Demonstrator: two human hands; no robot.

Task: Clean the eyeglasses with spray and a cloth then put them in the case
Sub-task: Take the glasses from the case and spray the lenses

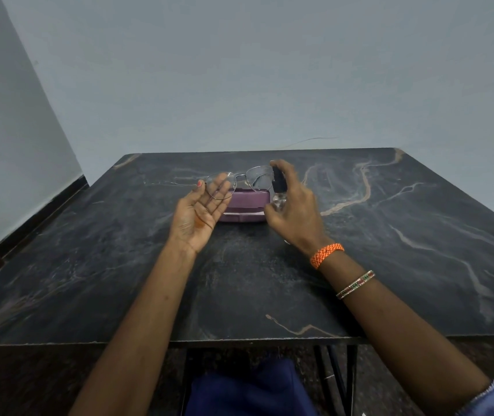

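My left hand (202, 213) holds thin metal-framed eyeglasses (241, 181) up above the table, palm toward me, fingers behind the left lens. My right hand (295, 210) grips a small clear spray bottle (279, 190) with a black nozzle, held right beside the right lens, with a finger on top of the nozzle. Behind and below both hands a purple eyeglass case (244, 207) lies on the table, looking slightly ajar. I see no cloth in view.
A dark marble-patterned table (389, 250) fills the view, its front edge close to me and a grey wall just beyond its far edge. Black metal legs and blue fabric show under the front edge.
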